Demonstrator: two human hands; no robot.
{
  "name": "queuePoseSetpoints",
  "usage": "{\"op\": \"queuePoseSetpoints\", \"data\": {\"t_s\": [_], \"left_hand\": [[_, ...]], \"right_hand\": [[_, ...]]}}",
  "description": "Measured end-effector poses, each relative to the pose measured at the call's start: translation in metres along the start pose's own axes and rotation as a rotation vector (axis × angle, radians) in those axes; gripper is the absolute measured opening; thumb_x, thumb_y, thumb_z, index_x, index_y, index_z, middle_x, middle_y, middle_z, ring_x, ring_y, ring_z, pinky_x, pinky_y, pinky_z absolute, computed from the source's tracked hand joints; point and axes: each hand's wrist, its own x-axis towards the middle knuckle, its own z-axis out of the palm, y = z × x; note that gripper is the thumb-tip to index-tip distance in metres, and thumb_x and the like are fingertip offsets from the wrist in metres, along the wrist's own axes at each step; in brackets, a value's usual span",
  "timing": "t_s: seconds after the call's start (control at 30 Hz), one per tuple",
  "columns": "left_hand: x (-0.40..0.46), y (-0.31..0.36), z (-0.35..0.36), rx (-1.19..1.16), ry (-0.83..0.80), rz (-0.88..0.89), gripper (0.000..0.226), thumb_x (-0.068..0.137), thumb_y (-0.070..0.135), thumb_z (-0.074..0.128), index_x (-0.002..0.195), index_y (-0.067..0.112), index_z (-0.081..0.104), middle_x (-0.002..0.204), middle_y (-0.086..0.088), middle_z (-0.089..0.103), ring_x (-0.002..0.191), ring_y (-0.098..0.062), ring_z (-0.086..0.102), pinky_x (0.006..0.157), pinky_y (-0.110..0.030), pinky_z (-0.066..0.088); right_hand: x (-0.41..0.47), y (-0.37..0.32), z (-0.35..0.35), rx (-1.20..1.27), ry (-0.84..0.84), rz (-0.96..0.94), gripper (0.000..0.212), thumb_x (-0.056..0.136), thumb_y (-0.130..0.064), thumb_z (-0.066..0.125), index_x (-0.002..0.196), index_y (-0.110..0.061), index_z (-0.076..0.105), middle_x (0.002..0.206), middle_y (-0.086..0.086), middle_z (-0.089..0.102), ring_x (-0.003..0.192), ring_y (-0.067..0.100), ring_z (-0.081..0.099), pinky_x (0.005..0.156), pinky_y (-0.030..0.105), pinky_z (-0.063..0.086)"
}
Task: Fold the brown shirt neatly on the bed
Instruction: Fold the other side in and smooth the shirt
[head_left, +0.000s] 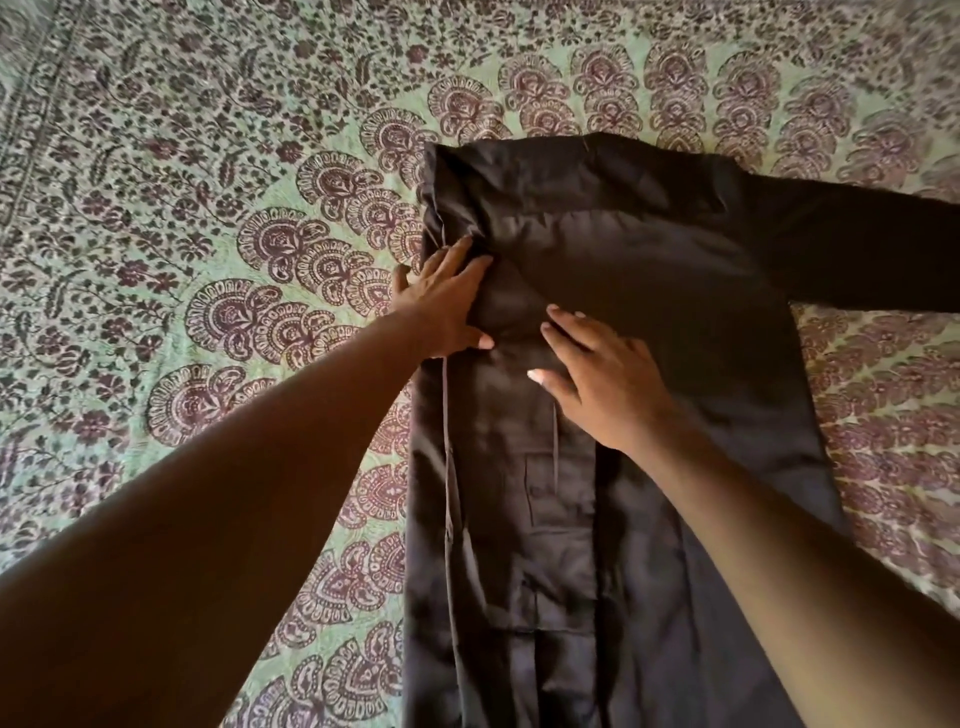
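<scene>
The dark brown shirt (649, 270) lies flat on the bed, collar end away from me. Its left side and sleeve are folded inward over the body, the cuff (561, 493) lying down the middle. The right sleeve (857, 244) stretches out to the right, past the frame edge. My left hand (447, 306) rests flat on the folded left edge, fingers spread, thumb on the cloth. My right hand (608, 379) lies flat on the middle of the shirt, fingers apart, pressing the folded sleeve. Neither hand grips the fabric.
The bed is covered by a green bedspread (208, 208) printed with maroon paisley and floral motifs. It spreads widely to the left and beyond the shirt. The shirt's lower hem runs out of the bottom of the frame.
</scene>
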Motion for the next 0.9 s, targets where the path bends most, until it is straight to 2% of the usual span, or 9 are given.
{"op": "queuePoseSetpoints", "data": {"t_s": [0.2,0.33,0.43,0.53,0.6,0.7,0.77,0.83,0.9], "left_hand": [[-0.006,0.01,-0.002,-0.008,0.115,-0.057,0.115,0.066,0.047,0.091,0.157,0.033,0.023,0.164,-0.01,0.005,0.149,-0.041,0.014,0.116,-0.066,0.027],[0.008,0.011,-0.008,-0.605,0.337,-0.315,0.106,0.065,0.031,0.093,0.15,0.024,0.03,0.155,-0.017,0.02,0.143,-0.042,0.027,0.118,-0.054,0.035],[0.021,0.012,-0.02,-0.867,0.444,-0.528,0.092,0.071,0.034,0.091,0.141,0.012,0.035,0.146,-0.016,0.048,0.136,-0.037,0.048,0.114,-0.052,0.042],[0.028,0.011,-0.027,-0.919,0.477,-0.588,0.061,0.076,0.033,0.089,0.122,0.01,0.056,0.127,-0.011,0.066,0.118,-0.028,0.063,0.101,-0.041,0.053],[0.029,0.009,-0.027,-0.845,0.504,-0.574,0.045,0.078,0.031,0.087,0.112,0.011,0.064,0.118,-0.009,0.07,0.112,-0.026,0.065,0.095,-0.037,0.054],[0.026,0.005,-0.026,-0.676,0.578,-0.51,0.038,0.084,0.027,0.08,0.116,0.015,0.064,0.116,-0.007,0.07,0.113,-0.023,0.06,0.087,-0.034,0.048],[0.021,0.003,-0.021,-0.603,0.624,-0.455,0.042,0.087,0.023,0.077,0.122,0.014,0.058,0.123,-0.006,0.065,0.111,-0.021,0.055,0.083,-0.031,0.041],[0.018,0.0,-0.014,-0.585,0.654,-0.392,0.044,0.086,0.021,0.078,0.123,0.012,0.055,0.132,-0.007,0.055,0.11,-0.019,0.05,0.083,-0.028,0.039],[0.019,-0.005,-0.009,-0.599,0.616,-0.366,0.043,0.086,0.025,0.08,0.12,0.012,0.057,0.134,-0.008,0.049,0.107,-0.012,0.041,0.086,-0.024,0.036]], "right_hand": [[-0.012,-0.014,0.002,0.031,0.124,-0.002,0.049,0.095,-0.043,0.064,0.129,-0.007,0.066,0.154,0.016,0.048,0.137,0.035,0.052,0.099,0.053,0.05],[0.001,-0.016,-0.002,0.375,0.207,0.224,0.046,0.099,-0.037,0.063,0.134,-0.009,0.061,0.136,0.016,0.058,0.123,0.035,0.059,0.098,0.047,0.053],[0.029,-0.01,-0.015,0.615,0.188,0.491,0.045,0.098,-0.038,0.065,0.133,-0.009,0.061,0.118,0.013,0.069,0.115,0.028,0.063,0.089,0.026,0.042],[0.045,-0.004,-0.027,0.835,0.117,0.634,0.031,0.091,-0.032,0.074,0.086,-0.002,0.072,0.077,0.015,0.066,0.08,0.028,0.064,0.072,0.033,0.04],[0.047,-0.003,-0.03,0.932,0.06,0.618,0.036,0.088,-0.026,0.076,0.077,0.007,0.069,0.066,0.021,0.061,0.068,0.033,0.06,0.069,0.039,0.044],[0.046,-0.006,-0.028,1.054,-0.048,0.595,0.039,0.092,-0.027,0.072,0.083,0.011,0.067,0.07,0.025,0.063,0.071,0.037,0.064,0.071,0.038,0.043],[0.046,-0.009,-0.025,1.068,-0.053,0.648,0.024,0.093,-0.019,0.07,0.078,-0.001,0.075,0.086,0.027,0.073,0.092,0.042,0.07,0.081,0.046,0.054],[0.042,-0.011,-0.023,0.987,-0.022,0.714,0.017,0.093,-0.016,0.072,0.077,-0.012,0.077,0.087,0.019,0.074,0.095,0.038,0.071,0.088,0.049,0.058],[0.039,-0.014,-0.026,0.937,-0.031,0.788,0.02,0.091,-0.024,0.077,0.091,-0.004,0.075,0.093,0.019,0.073,0.091,0.034,0.071,0.079,0.049,0.063]]}}
